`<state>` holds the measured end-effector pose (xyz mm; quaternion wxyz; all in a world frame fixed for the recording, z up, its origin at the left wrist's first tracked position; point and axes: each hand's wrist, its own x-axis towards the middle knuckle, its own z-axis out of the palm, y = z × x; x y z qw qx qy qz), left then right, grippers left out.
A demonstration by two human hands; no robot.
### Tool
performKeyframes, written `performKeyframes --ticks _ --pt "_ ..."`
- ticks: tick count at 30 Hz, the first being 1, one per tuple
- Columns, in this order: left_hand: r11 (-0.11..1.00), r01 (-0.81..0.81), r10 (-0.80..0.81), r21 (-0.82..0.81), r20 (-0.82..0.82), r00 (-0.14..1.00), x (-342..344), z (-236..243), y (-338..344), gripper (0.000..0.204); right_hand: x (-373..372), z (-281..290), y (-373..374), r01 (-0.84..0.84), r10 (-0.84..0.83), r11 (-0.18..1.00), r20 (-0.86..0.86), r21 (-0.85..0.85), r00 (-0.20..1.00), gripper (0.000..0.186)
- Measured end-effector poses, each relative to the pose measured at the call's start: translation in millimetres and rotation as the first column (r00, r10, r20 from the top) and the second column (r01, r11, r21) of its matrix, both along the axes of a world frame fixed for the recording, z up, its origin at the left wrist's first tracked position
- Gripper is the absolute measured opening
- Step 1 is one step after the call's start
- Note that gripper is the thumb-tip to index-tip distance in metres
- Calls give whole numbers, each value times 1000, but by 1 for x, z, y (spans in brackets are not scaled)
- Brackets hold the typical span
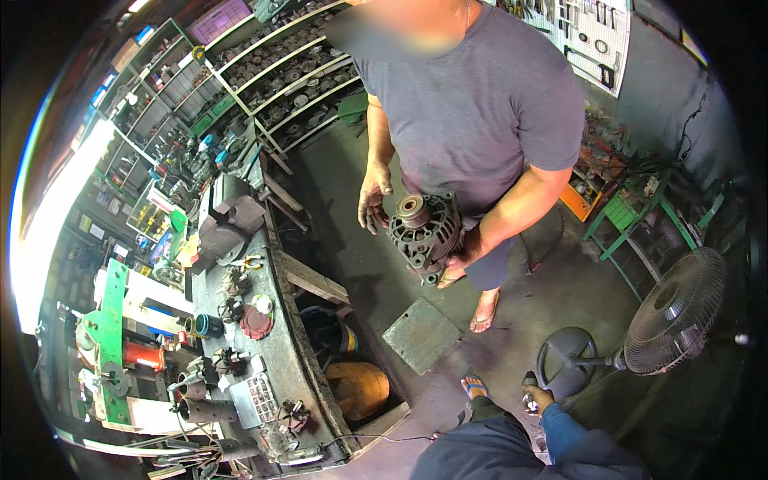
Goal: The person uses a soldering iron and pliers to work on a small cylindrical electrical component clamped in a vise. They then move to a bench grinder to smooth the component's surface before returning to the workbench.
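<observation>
A blue-clad limb (564, 424) of mine reaches in from the lower edge. Its bare end, beside a small dark thing (529, 379), seems to be my right hand, but it is too unclear to make out fingers. My left hand does not show; dark blue cloth (484, 450) fills the bottom of the view. Facing me stands a person in a grey T-shirt (480, 104), holding an alternator (424, 232) with its pulley upward. That person's one hand (374, 196) is beside its rim and the other (464, 252) supports its lower side.
On the left runs a workbench (312, 376) with a vise (228, 212), a tray of small parts (256, 400) and loose parts. A flat plate (422, 336) lies on the floor. A standing fan (676, 312) is at right. Shelves (280, 80) of parts line the back.
</observation>
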<state>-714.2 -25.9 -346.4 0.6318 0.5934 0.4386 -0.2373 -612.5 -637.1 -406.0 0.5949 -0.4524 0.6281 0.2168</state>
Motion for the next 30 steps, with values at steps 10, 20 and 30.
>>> performKeyframes --ticks 10,20,30 --pt "991 -74 80 -109 48 996 -15 -24 8 56 5 11 12 -51 50 999 109 9 993 41" --pt "988 -60 68 -145 50 996 -34 -40 4 56 -18 22 30 -46 48 998 66 -37 997 34" --pt "989 20 -8 -149 85 996 -67 -67 20 51 -43 24 43 -74 78 995 71 -60 994 31"
